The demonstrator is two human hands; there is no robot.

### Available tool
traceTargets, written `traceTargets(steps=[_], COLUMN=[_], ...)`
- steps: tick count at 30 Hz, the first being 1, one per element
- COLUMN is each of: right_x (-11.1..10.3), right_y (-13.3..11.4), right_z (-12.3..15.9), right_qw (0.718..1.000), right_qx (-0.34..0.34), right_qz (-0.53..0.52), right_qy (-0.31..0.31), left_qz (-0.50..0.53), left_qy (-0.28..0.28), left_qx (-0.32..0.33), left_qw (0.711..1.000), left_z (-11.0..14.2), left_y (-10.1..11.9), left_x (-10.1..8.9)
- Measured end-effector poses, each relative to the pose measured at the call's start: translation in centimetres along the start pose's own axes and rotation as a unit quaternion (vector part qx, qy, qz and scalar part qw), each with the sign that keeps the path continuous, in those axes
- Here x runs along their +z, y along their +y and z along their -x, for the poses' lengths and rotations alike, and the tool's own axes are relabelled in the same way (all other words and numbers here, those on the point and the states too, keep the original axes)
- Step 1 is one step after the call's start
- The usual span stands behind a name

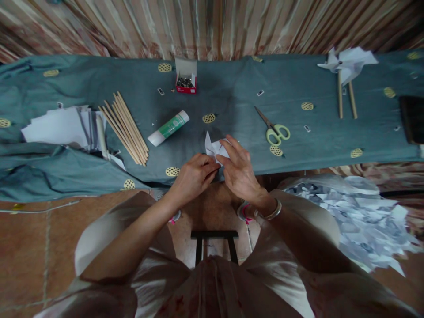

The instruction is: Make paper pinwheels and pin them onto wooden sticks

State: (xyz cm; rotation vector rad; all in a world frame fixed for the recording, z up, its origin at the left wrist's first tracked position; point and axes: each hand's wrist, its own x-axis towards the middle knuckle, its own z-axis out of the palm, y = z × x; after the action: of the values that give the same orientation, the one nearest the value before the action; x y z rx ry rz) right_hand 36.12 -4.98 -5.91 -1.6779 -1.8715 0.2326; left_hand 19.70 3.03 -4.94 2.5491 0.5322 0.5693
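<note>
Between my hands, at the table's near edge, is a small white paper pinwheel (pixel 212 148) with one pointed blade standing up. My left hand (pixel 196 174) pinches its lower left side, the fingertips curled in. From the right, my right hand (pixel 240 170) holds the paper with thumb and bent fingers, partly covering it. A green and white glue stick (pixel 168 128) lies beyond my left hand. Scissors (pixel 274 130) with pale green handles lie beyond my right hand, blades pointing away.
A red box (pixel 186 84) of small metal pieces stands open at the back. Wooden sticks (pixel 127 130) and stacked white paper (pixel 59 128) lie left. Pinwheels on sticks (pixel 347 64) lie far right. Below them, a bag (pixel 361 216) of white paper pieces sits by my knee.
</note>
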Motion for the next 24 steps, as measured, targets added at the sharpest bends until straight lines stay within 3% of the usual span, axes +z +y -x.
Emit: traceTargets(steps=[6, 16, 24], right_x=[0.6, -1.0, 0.2], right_y=[-0.1, 0.5, 0.3], right_z=[-0.2, -0.2, -0.3], right_qw=[1.000, 1.000, 0.999], right_qx=[-0.020, 0.015, -0.018], right_qz=[0.020, -0.002, 0.049], right_qy=[0.009, 0.016, 0.004], left_qz=[-0.015, -0.003, -0.011], left_qy=[-0.003, 0.005, -0.007], left_qx=[0.003, 0.000, -0.003], left_qw=[1.000, 1.000, 1.000], left_z=[0.1, 0.0, 0.1], left_y=[0.0, 0.0, 0.0], left_x=[0.0, 0.1, 0.0])
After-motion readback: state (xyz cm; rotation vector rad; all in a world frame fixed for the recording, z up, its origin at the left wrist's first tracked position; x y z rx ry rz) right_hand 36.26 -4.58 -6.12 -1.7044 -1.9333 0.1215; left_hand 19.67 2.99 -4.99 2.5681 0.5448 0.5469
